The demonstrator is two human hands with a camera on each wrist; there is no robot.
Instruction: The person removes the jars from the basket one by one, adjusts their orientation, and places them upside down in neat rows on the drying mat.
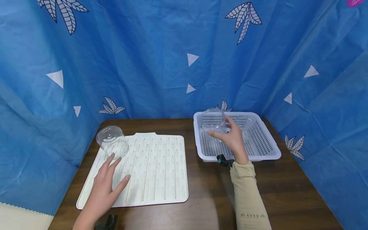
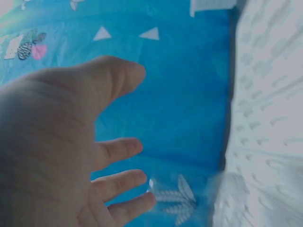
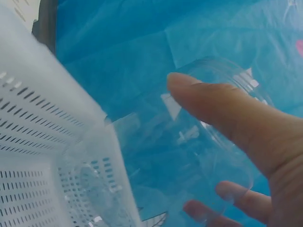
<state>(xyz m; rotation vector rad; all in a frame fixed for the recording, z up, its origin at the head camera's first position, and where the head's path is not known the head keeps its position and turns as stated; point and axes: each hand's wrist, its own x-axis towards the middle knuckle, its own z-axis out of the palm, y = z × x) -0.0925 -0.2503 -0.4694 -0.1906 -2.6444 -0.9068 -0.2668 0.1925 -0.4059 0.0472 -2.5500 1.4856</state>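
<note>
The right hand (image 1: pixel 231 136) grips a clear jar (image 1: pixel 212 118) over the slotted basket (image 1: pixel 262 140). The left hand (image 1: pixel 104 190), empty, spreads beside another jar (image 1: pixel 112 140).

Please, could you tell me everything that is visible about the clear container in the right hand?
The container is round, see-through and colourless, with smooth, shiny walls and ring-like ridges near one end; whether plastic or glass, I cannot tell. No label shows on it. The right hand holds it by the side between thumb and fingers. In the head view it appears over the left rear part of the basket; whether they touch is unclear.
</note>
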